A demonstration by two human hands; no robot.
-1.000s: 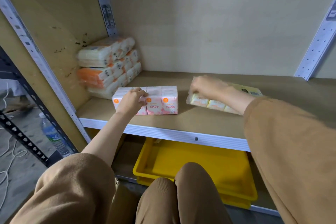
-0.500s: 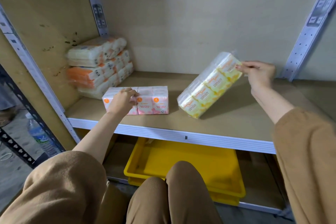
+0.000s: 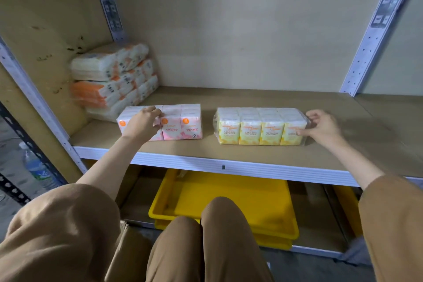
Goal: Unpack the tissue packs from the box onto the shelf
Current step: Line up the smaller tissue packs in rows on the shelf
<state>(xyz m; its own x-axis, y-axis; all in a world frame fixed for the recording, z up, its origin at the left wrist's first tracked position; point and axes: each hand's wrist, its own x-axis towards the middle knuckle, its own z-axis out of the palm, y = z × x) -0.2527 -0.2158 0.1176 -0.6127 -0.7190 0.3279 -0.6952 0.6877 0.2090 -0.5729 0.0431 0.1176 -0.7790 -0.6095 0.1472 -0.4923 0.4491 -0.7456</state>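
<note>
Nudging the bundles outward is the chief danger I see: both sit close to the 6 o'clock lip of the tan board shelf point(image 3: 263, 96), so a pull toward the person could tip one over its white front edge into the yellow plastic tray point(image 3: 231, 201) below. The yellow film-wrapped block of mini tissue packs point(image 3: 261, 127) stands upright, four packs across, labels facing 6 o'clock, square to the edge. Its clear wrap bunches at the ends and looks slippery. The right hand point(image 3: 321, 126) pinches the 3 o'clock end lightly between thumb and curled fingers, and could drag the block askew or snag the film on letting go. At 9 o'clock of it, across a clear gap, stands the pink film-wrapped block of rose-scented tissue packs point(image 3: 182, 122), likewise upright. The left hand point(image 3: 143, 125) grasps its top front edge, fingers curled over it, hiding part of the block's 9 o'clock half. Shoving that block toward 10 o'clock might bump the soft stack of orange-and-white wrapped tissue bundles point(image 3: 114, 80) just beside it in the corner, which looks squashy and unevenly piled. No box shows, so I cannot judge how many packs remain.
</note>
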